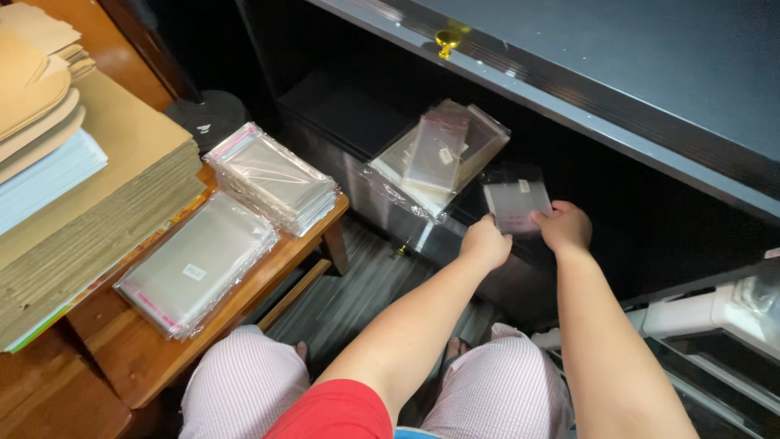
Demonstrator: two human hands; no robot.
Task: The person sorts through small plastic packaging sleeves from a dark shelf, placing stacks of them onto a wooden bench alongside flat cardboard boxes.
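Observation:
Both my hands hold one small clear plastic bag pack [515, 203] over a dark open drawer [341, 122]. My left hand [486, 242] grips its lower left corner. My right hand [564, 227] pinches its right edge. Just to the left, a loose pile of clear bag packs [439, 154] lies on the drawer's edge, apart from my hands.
A wooden stool [154, 358] at left carries two stacks of clear plastic bags [272, 175] [195, 264] and a tall pile of brown cardboard sheets [106, 195]. A dark cabinet top [634, 57] with a gold knob [447, 38] runs overhead. White plastic drawers [715, 325] stand at right.

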